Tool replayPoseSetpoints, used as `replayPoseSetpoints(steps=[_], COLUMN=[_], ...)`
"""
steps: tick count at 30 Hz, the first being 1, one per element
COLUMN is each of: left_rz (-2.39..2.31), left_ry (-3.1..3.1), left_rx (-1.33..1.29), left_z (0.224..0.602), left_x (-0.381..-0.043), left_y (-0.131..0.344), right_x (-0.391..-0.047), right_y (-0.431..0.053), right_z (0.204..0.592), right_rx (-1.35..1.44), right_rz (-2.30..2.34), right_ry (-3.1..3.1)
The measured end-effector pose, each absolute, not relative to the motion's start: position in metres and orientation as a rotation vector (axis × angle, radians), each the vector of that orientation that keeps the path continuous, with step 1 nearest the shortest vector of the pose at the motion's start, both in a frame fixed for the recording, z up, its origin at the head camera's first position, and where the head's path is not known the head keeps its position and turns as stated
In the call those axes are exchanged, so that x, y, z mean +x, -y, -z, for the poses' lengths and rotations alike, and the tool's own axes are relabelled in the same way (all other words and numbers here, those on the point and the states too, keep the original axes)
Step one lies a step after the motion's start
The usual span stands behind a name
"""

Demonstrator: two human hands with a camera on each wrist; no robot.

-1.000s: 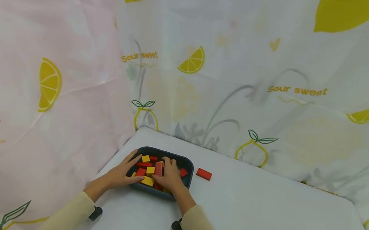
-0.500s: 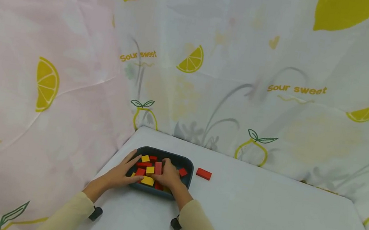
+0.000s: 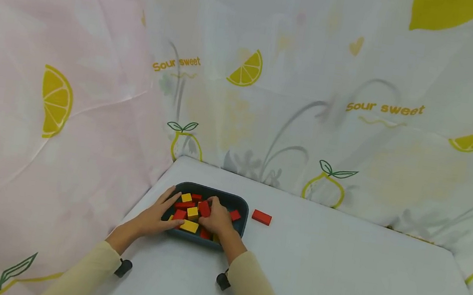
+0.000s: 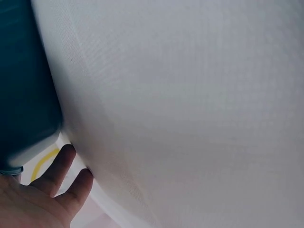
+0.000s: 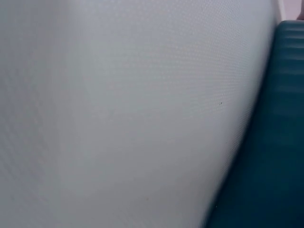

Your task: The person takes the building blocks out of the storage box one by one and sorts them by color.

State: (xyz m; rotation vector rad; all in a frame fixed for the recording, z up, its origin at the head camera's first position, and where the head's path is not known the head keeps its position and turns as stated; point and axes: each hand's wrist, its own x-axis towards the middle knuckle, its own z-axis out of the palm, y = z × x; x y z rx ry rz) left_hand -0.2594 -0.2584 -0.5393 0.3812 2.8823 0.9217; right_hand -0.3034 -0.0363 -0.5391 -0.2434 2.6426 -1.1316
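Note:
A dark blue tray (image 3: 241,202) on the table holds several red and yellow blocks. My right hand (image 3: 220,220) is over its middle and pinches a red block (image 3: 204,208) between thumb and fingers, tilted above the pile. At the tray's left end my left hand (image 3: 156,217) rests with fingers spread along the rim, its thumb tip by a yellow block (image 3: 189,226). In the left wrist view two fingers (image 4: 78,192) stretch out past the tray wall (image 4: 26,90). The right wrist view shows the tray's outer side (image 5: 266,156), with the right hand's grip out of sight.
A single red block (image 3: 262,217) lies on the white table (image 3: 336,277), right of the tray. Lemon-printed cloth (image 3: 301,76) hangs behind the table and on the left side. Small dark wrist cameras (image 3: 223,281) sit under both sleeves.
The red block in my right hand has gone from standing upright to tilting, with the hand's fingers now closer round it. My left hand stays at the tray's left end. The head view has shifted slightly.

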Motion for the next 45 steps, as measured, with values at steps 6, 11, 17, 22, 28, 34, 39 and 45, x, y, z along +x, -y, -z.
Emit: replayPoseSetpoints(steps=[6,11,17,22,28,34,39,45], left_rz=[-0.918,-0.914,-0.904,-0.908,-0.920,-0.924,-0.924,-0.921], left_ry=[-2.858,-2.869,-2.883,-2.876,-2.883,-2.882,-2.886,-2.889], left_rx=[0.359,0.358,0.365,0.360,0.354,0.343,0.352,0.376], left_z=[0.5408,0.5416,0.5406,0.5397,0.5396,0.5395,0.5379,0.5372], left_x=[-0.2567,-0.2561,-0.2564,-0.2562,-0.2577,-0.2573,-0.2576,-0.2597], left_y=[0.2591,0.2592,0.2585,0.2575,0.2553,0.2550,0.2547,0.2553], right_x=[-0.2998,-0.2991,-0.3015,-0.3028,-0.3034,-0.3034,-0.3044,-0.3051], right_y=[0.0356,0.0345,0.0328,0.0317,0.0305,0.0304,0.0304,0.0292], right_z=[0.5394,0.5385,0.5382,0.5387,0.5378,0.5376,0.5367,0.5359], right_rx=[-0.278,-0.334,-0.341,-0.351,-0.342,-0.390,-0.427,-0.466], right_rz=[1.128,1.226,1.272,1.170,1.096,1.058,1.052,1.055], right_ry=[-2.645,-2.685,-2.716,-2.774,-2.815,-2.851,-2.885,-2.941])
